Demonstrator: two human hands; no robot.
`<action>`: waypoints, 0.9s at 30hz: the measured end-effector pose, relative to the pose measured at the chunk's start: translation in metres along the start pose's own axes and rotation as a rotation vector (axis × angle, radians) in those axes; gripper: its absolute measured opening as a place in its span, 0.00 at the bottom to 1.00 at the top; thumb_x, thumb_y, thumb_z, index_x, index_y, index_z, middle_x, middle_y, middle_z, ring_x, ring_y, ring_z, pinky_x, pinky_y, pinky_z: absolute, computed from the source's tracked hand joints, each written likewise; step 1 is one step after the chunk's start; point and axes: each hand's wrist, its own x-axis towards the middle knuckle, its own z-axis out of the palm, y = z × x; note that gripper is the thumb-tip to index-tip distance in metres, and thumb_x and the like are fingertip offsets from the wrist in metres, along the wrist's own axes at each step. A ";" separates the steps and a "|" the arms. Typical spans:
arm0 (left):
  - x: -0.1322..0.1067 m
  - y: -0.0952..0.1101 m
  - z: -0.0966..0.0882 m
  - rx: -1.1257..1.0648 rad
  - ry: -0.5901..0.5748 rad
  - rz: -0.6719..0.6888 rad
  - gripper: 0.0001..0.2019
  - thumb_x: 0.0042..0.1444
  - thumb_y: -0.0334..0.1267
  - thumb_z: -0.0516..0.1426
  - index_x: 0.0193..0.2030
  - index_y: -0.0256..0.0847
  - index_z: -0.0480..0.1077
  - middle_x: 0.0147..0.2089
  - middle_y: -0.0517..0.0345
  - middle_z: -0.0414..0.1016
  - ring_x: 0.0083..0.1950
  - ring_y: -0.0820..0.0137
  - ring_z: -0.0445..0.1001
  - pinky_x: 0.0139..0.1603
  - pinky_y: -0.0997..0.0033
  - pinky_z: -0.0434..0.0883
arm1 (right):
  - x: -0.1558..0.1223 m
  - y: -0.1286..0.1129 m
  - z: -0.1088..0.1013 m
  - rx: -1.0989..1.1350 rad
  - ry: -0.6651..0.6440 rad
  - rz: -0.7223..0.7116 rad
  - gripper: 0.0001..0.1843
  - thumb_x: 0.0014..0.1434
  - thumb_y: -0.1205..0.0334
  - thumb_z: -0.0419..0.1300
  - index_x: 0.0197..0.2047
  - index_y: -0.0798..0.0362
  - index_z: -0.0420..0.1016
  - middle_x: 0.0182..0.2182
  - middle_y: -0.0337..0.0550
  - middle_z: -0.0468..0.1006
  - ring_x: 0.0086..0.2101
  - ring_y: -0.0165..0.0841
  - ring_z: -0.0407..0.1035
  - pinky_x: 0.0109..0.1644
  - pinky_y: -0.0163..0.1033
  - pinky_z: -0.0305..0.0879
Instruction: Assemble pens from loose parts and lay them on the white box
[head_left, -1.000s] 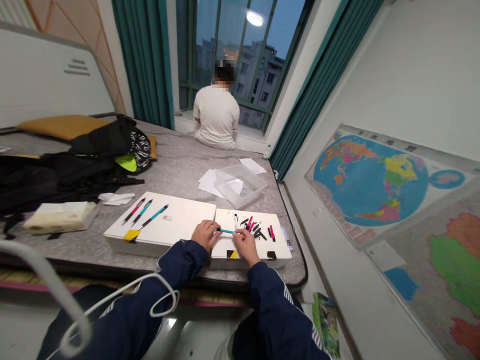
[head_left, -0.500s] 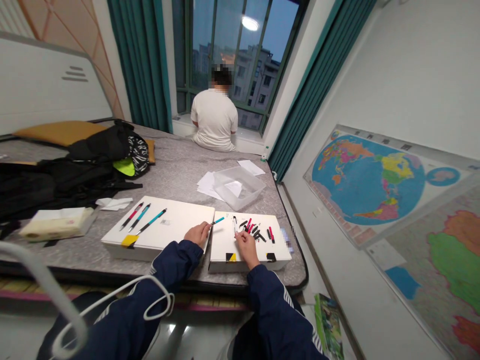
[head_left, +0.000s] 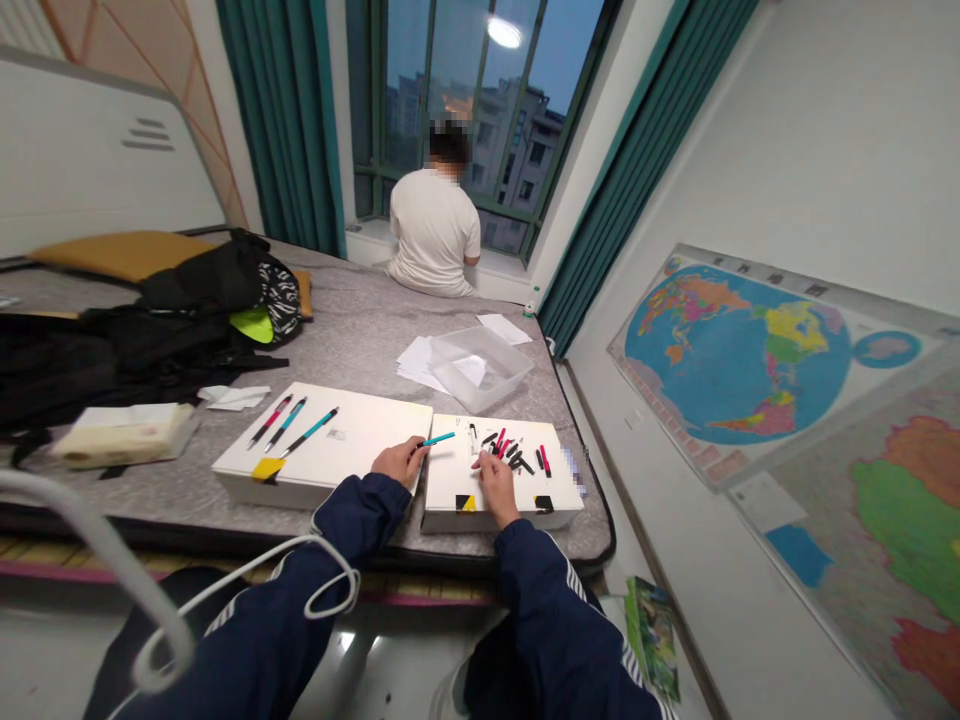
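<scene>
My left hand [head_left: 397, 462] is closed on a teal pen barrel [head_left: 438, 438] that sticks out to the upper right, over the gap between two white boards. My right hand [head_left: 495, 478] rests on the right board [head_left: 450, 485], its fingertips pinched at the near edge of a heap of several black and pink pen parts [head_left: 516, 455]; what they hold I cannot make out. Three finished pens [head_left: 292, 424], one pink and two teal, lie side by side on the left board [head_left: 360, 440].
A transparent plastic tub [head_left: 480, 368] and loose white papers [head_left: 417, 362] lie beyond the boards on the grey mattress [head_left: 352, 330]. Black bags [head_left: 150, 330] and a tissue pack [head_left: 124, 434] are at left. A person in white sits at the window. World maps lean on the right wall.
My left hand drew back left and lifted the teal barrel off the right board. My right hand moved forward to the heap of parts.
</scene>
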 end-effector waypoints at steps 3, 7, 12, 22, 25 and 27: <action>0.001 0.001 0.000 0.012 0.000 -0.013 0.14 0.66 0.45 0.47 0.48 0.46 0.70 0.30 0.59 0.78 0.31 0.66 0.76 0.30 0.73 0.62 | 0.000 -0.001 0.000 0.001 0.008 -0.003 0.28 0.59 0.38 0.51 0.25 0.54 0.73 0.16 0.37 0.65 0.21 0.31 0.62 0.24 0.34 0.56; 0.001 0.000 0.002 0.029 0.016 -0.034 0.14 0.66 0.45 0.47 0.48 0.45 0.70 0.28 0.58 0.78 0.29 0.64 0.76 0.29 0.71 0.60 | -0.001 -0.001 0.000 0.015 0.013 0.010 0.29 0.59 0.37 0.50 0.25 0.54 0.73 0.16 0.37 0.64 0.20 0.31 0.61 0.23 0.34 0.54; 0.000 -0.004 0.005 0.003 0.036 0.003 0.14 0.65 0.45 0.48 0.49 0.45 0.71 0.36 0.56 0.80 0.35 0.64 0.77 0.33 0.71 0.65 | -0.002 0.000 0.001 0.034 0.013 0.016 0.30 0.60 0.36 0.49 0.26 0.55 0.73 0.16 0.37 0.64 0.19 0.30 0.60 0.23 0.34 0.53; 0.002 -0.013 0.013 -0.069 0.075 0.104 0.16 0.64 0.42 0.49 0.52 0.43 0.73 0.46 0.53 0.79 0.44 0.64 0.77 0.44 0.70 0.70 | -0.001 0.002 0.000 -0.006 0.026 -0.043 0.27 0.62 0.42 0.50 0.25 0.55 0.72 0.17 0.36 0.64 0.22 0.30 0.60 0.27 0.34 0.55; 0.003 -0.014 0.013 -0.093 0.073 0.122 0.16 0.63 0.44 0.50 0.50 0.44 0.75 0.44 0.53 0.78 0.43 0.65 0.76 0.43 0.70 0.70 | -0.001 0.002 0.000 -0.048 0.019 -0.078 0.24 0.62 0.45 0.52 0.24 0.55 0.70 0.17 0.35 0.63 0.23 0.30 0.59 0.29 0.34 0.54; 0.004 -0.015 0.014 -0.114 0.070 0.115 0.15 0.62 0.44 0.53 0.49 0.45 0.77 0.43 0.53 0.78 0.42 0.65 0.76 0.42 0.71 0.69 | -0.001 0.003 0.000 -0.061 0.014 -0.099 0.23 0.61 0.47 0.53 0.23 0.55 0.70 0.18 0.35 0.63 0.24 0.29 0.58 0.29 0.34 0.54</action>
